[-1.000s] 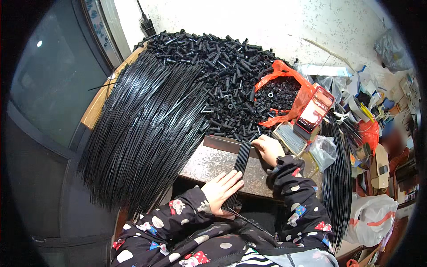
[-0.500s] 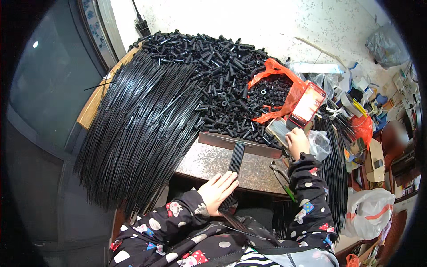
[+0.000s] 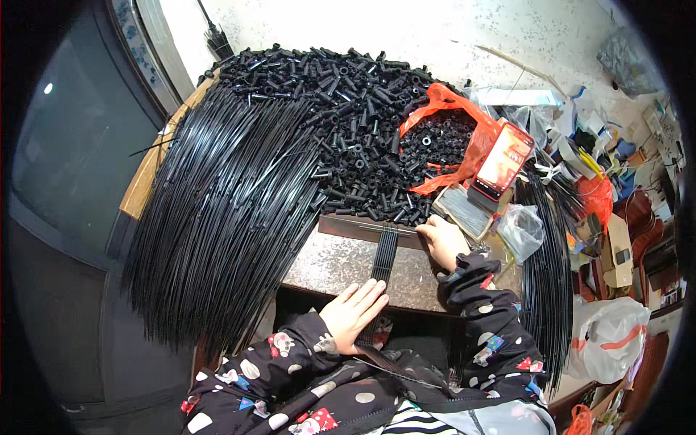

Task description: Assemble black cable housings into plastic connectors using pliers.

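My left hand (image 3: 357, 313) lies flat with its fingers stretched out over a row of thin black rods (image 3: 385, 255). The rods run side by side from my lap across the table edge to a low dark bar (image 3: 348, 225). At the bar's right part, my right hand (image 3: 444, 243) has its fingertips pinched together. A thin pale metal rod (image 3: 403, 230) seems to extend left from them along the bar; its end in the fingers is hidden. Right of that hand stands a small box (image 3: 470, 214) of thin grey rods.
Long black rods (image 3: 225, 217) are heaped at the left, with black tubular pieces (image 3: 362, 123) piled behind the bar. A red plastic bag (image 3: 481, 148) holds small black parts. A lit phone (image 3: 503, 161) leans beside it. More black rods (image 3: 545, 290) hang at the right.
My right hand has moved left from beside the phone and box to the bar. My left hand stays on the rods. My right sleeve now covers the pliers seen earlier.
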Motion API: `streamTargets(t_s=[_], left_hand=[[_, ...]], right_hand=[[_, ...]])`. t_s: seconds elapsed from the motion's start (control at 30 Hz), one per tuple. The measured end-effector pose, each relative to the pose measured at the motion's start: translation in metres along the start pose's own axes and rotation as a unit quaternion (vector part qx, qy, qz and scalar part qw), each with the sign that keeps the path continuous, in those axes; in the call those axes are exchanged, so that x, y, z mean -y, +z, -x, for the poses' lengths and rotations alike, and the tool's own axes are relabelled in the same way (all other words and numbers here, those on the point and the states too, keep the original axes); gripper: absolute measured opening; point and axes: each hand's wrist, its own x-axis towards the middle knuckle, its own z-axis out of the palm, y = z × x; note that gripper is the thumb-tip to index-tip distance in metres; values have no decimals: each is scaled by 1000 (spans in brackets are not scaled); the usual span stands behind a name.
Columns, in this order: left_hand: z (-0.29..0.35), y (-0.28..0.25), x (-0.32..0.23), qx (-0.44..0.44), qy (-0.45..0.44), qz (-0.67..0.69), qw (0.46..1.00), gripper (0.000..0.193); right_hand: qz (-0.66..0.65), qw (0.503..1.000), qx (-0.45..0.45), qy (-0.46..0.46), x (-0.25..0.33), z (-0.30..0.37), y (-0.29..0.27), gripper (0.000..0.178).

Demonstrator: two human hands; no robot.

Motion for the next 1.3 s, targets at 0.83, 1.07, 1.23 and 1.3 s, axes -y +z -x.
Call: streamTargets(t_s=[0.83, 1.07, 1.23, 1.3], left_hand=[[5, 1, 3, -8, 6, -1, 1000, 88], [3, -2, 3, -10, 12, 7, 1000, 90], [-1, 5, 6, -79, 44, 43, 995, 89], [7, 6, 7, -72, 30, 42, 996, 89]], right_hand=[[179, 959, -89, -202, -11, -1, -20, 15], [-7, 996, -21, -86, 2, -20, 13, 11], [-20, 995, -4, -97, 27, -13, -19, 59], [-219, 940, 185, -183, 66, 4, -59, 93]])
